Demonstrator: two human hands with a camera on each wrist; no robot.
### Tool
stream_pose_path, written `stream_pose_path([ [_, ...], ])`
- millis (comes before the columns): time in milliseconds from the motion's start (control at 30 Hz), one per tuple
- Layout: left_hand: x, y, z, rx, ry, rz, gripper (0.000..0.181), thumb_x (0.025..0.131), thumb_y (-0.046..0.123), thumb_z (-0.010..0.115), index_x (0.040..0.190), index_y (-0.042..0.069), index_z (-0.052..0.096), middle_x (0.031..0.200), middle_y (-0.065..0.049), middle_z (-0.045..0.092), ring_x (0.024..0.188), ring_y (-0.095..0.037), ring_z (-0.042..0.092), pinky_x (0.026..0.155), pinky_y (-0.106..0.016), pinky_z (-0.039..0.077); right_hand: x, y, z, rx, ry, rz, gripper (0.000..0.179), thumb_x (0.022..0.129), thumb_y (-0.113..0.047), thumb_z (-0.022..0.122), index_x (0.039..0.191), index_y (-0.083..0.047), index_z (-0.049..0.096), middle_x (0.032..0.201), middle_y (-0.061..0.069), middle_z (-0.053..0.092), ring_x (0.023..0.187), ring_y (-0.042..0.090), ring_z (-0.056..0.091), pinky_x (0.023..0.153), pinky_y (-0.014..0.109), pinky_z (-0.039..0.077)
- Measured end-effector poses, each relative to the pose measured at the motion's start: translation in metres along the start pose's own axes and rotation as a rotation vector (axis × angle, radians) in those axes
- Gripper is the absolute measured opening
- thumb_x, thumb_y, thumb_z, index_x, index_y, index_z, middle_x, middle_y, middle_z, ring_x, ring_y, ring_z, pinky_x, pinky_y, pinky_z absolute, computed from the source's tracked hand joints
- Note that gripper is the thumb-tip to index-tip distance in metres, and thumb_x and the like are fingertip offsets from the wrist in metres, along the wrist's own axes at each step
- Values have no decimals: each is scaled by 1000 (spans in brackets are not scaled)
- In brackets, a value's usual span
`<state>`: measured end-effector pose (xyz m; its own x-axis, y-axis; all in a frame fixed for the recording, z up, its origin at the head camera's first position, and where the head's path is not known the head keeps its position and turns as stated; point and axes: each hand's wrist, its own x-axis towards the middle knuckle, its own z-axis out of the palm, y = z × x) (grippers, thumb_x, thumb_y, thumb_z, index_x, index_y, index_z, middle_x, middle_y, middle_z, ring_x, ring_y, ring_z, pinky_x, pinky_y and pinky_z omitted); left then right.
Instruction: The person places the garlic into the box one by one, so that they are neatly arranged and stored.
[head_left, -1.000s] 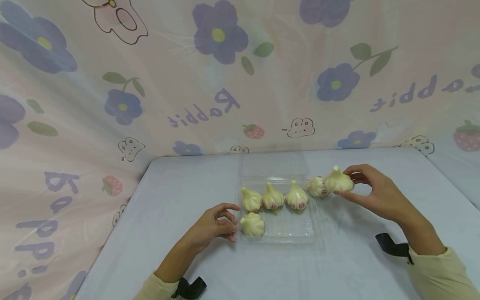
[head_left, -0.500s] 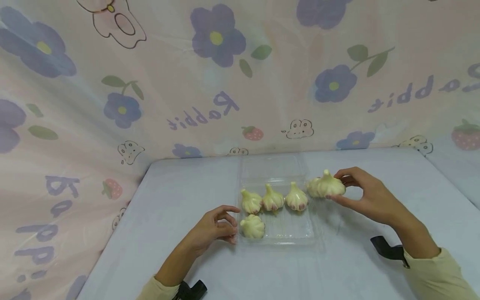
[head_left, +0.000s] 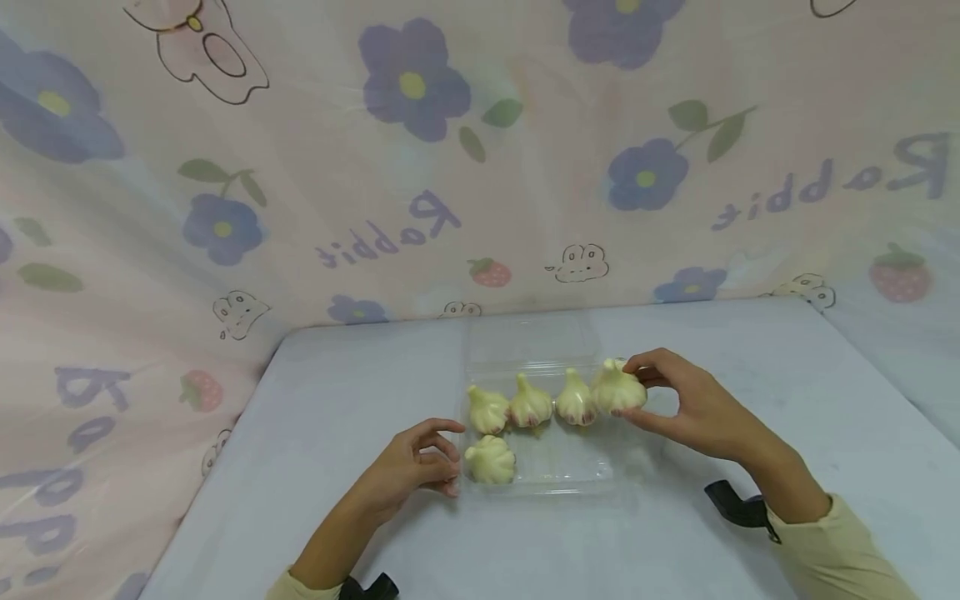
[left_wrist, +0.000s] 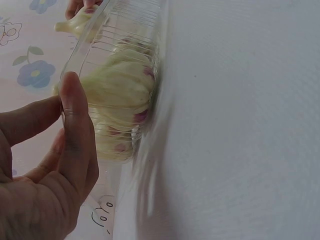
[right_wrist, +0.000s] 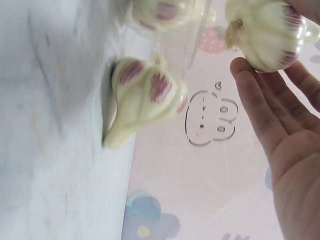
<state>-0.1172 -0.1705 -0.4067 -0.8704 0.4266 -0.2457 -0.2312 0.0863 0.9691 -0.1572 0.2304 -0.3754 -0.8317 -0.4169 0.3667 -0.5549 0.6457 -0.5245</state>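
Note:
In the head view, a clear plastic clamshell box (head_left: 562, 467) holds several garlic bulbs: a row along its back with a bulb (head_left: 531, 403) in the middle, and one bulb (head_left: 491, 460) at the front left. My left hand (head_left: 416, 467) is at the box's left side; the left wrist view shows thumb and fingers pinching its rim (left_wrist: 80, 55). My right hand (head_left: 690, 408) grips a garlic bulb (head_left: 618, 388) by its side, stem up, at the box's right edge. Between fingertips and thumb, the right wrist view shows that bulb (right_wrist: 267, 35) raised above the table.
Another garlic bulb (right_wrist: 145, 97) lies on the table outside the box, hidden behind the held one in the head view. The box's open lid (head_left: 532, 342) lies flat toward the back. A patterned curtain (head_left: 450, 192) rises behind the white-covered table (head_left: 360, 375).
My right hand has moved left with the garlic bulb, past the loose bulb to the box's right edge. The left hand stays at the box's side; the view has shifted slightly.

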Motion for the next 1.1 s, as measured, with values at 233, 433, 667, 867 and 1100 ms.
stream_pose_path([
  [233,-3,1,-3,16,-6,9,59,91,0,66,145,-1,41,103,-7,54,79,-17,67,73,-31,63,6,-12,11,77,-62,-58,49,84,-31,81,125,-25,54,124,-12,58,109,3,63,95,13,52],
  [433,0,2,-2,12,-15,27,61,91,2,68,145,-2,40,102,-6,54,78,-15,67,72,-30,63,8,-18,18,115,-77,-102,46,85,-25,80,123,-23,55,122,-8,58,108,6,64,94,21,56],
  [667,1,2,-1,4,-8,25,59,91,-1,66,144,-3,40,101,-6,54,77,-15,66,71,-29,63,7,-26,26,137,-122,-43,46,85,-32,79,122,-23,54,121,-7,58,109,10,66,94,29,58],
  [867,0,1,-1,-1,-10,23,59,91,-3,64,145,-4,40,101,-6,54,76,-14,66,70,-28,62,6,-31,37,159,-151,-30,46,86,-36,79,123,-25,54,121,-9,59,108,9,66,94,36,59],
  [1100,0,-1,0,-9,-7,20,59,90,-3,65,144,-4,40,100,-5,54,74,-14,66,69,-28,62,5,-36,48,179,-169,-49,47,85,-33,80,122,-24,54,121,-9,59,106,9,67,91,36,60],
])
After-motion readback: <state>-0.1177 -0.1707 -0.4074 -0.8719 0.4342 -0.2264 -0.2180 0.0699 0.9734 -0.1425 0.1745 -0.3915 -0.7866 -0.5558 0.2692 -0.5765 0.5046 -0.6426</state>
